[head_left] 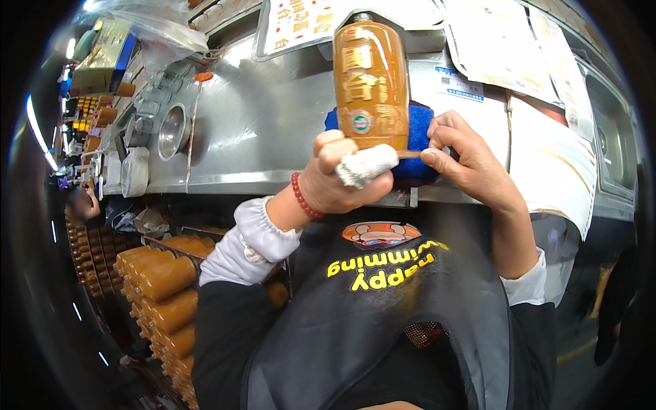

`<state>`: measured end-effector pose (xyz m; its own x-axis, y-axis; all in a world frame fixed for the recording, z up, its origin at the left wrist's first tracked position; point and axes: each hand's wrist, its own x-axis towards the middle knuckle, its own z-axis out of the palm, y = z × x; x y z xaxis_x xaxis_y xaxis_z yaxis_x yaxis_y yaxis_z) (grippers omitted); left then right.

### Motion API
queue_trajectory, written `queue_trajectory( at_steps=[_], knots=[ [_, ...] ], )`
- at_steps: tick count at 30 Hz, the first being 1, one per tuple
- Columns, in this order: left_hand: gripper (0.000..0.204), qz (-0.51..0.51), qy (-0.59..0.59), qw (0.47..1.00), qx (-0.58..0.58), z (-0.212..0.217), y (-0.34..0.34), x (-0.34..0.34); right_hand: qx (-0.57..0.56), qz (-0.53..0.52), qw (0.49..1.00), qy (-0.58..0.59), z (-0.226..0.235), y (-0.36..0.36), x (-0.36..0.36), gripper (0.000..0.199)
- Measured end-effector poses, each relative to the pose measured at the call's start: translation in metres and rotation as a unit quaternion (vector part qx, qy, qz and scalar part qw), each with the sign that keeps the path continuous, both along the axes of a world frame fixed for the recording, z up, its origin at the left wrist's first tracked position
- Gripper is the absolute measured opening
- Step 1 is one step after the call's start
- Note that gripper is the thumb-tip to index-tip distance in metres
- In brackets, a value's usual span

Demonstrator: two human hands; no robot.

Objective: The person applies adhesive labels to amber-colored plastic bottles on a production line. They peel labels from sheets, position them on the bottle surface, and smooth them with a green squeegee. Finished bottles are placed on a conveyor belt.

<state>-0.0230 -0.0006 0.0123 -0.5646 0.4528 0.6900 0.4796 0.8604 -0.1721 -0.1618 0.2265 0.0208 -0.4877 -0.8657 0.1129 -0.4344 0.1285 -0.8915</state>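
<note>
An amber-brown bottle (372, 82) with gold lettering, a green round mark and a dark cap lies over a blue cloth pad (419, 130), its cap pointing away from me. My left hand (348, 167) is closed at the bottle's base, one finger wrapped in white cloth (367, 165). A red bead bracelet circles that wrist. At the base's right side, my right hand (459, 152) pinches a thin orange-brown strip (411, 154) between thumb and forefinger. The strip runs from the bottle's bottom edge; its other end is hidden behind the wrapped finger.
Sheets of printed labels (301, 27) lie on trays at the metal counter's (232, 130) back. A steel bowl (173, 132) and glass containers stand left. Many brown bottles (167, 280) are stacked below left. A white cloth (550, 164) hangs over the right edge.
</note>
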Motion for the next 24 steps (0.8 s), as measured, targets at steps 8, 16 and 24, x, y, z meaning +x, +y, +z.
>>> queue_trajectory(
  at_steps=[8, 16, 24],
  knots=[
    [0.03, 0.006, -0.003, 1.0, 0.001, -0.002, 0.001, 0.002, 0.014, 0.0, 1.0, 0.023, -0.001, -0.002, -0.001, 0.021],
    [0.023, 0.039, -0.011, 0.999, 0.001, 0.0, 0.0, 0.01, 0.008, -0.007, 1.0, 0.025, -0.002, -0.005, 0.001, 0.022],
    [0.027, 0.006, -0.016, 1.0, 0.019, -0.008, 0.003, 0.001, -0.004, -0.02, 0.999, 0.04, -0.002, -0.005, 0.003, 0.022]
  ],
)
